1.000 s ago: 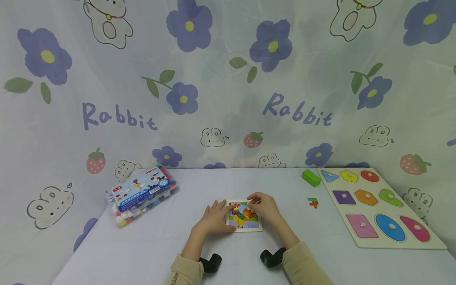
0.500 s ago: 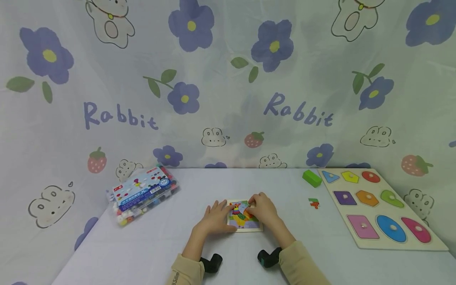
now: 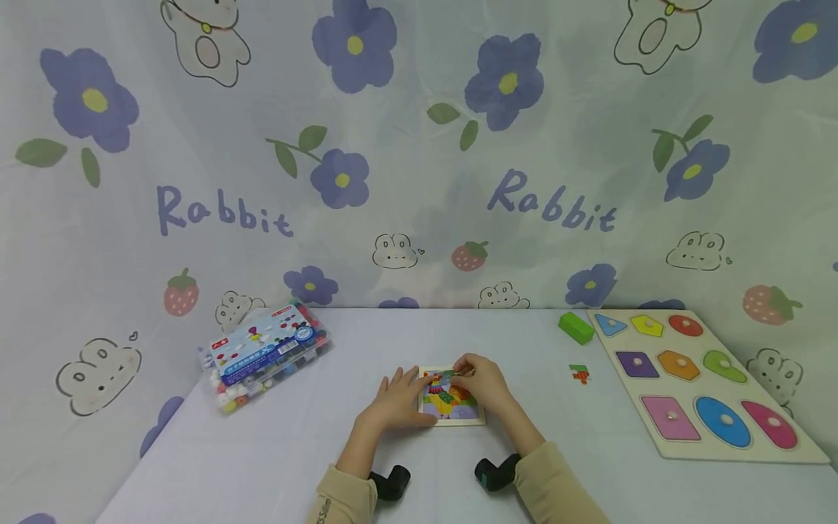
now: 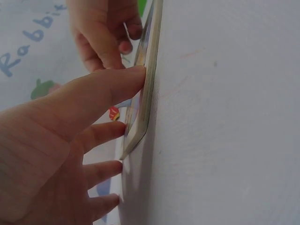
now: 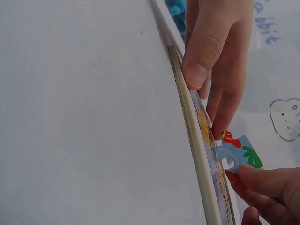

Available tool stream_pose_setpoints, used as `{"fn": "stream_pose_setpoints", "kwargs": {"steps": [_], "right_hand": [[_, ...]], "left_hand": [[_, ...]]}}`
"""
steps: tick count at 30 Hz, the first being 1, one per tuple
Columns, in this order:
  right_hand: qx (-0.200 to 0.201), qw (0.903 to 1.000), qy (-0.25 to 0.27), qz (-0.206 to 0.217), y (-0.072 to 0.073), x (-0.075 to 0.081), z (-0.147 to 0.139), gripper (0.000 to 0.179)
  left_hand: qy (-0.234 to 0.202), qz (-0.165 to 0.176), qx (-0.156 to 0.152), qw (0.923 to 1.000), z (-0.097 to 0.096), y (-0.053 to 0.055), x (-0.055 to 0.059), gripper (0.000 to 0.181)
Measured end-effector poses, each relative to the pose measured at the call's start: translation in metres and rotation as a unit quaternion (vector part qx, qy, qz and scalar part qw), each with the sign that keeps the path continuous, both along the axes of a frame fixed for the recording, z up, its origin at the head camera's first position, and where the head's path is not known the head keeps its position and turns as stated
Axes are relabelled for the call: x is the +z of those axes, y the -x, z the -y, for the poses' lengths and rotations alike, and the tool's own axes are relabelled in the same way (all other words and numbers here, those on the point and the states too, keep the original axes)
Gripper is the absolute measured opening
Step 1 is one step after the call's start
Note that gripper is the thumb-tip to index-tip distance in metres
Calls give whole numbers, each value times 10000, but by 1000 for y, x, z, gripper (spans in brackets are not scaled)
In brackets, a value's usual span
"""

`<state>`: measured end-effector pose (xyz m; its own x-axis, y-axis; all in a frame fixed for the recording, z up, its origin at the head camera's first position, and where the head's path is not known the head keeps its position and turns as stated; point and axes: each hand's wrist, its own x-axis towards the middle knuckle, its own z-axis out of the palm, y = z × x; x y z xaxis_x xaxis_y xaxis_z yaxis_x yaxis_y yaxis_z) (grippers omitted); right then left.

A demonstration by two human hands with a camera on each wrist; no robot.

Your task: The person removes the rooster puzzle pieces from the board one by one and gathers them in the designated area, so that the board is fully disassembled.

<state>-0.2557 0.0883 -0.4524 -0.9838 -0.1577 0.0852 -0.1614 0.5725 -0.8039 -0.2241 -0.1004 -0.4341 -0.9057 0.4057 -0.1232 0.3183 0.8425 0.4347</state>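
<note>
The right hand (image 3: 483,381) is pinching a blue jigsaw piece (image 5: 246,149) with a green leaf, tilted over the framed jigsaw puzzle (image 3: 458,423); the left hand (image 3: 393,405), fingers extended, is steadying the frame's left side. Fitting seems to be underway, the next move calling for aligning tabs, then pressing flat.

Right of lower centre in the head view, the right hand (image 3: 484,382) is bent into a pinch. The left hand (image 3: 396,405) lies with fingers spread. Both forearms (image 3: 356,449) slant inward from below.
</note>
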Motion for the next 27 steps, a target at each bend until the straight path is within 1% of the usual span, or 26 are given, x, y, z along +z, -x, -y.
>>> {"fn": "stream_pose_setpoints", "kwargs": {"steps": [7,15,21,27], "right_hand": [[-151,9987,411,258,3,1,-5,21],[-504,9973,414,327,4,2,-20,19],[-747,9958,378,366,6,1,-38,21],[-999,9933,455,353,7,0,-57,22]], "left_hand": [[25,-18,-15,10000,-1,1,-1,69],[59,0,-12,10000,0,0,0,69],[28,-10,-30,10000,0,0,1,69],[-10,-13,-28,10000,0,1,-2,69]]}}
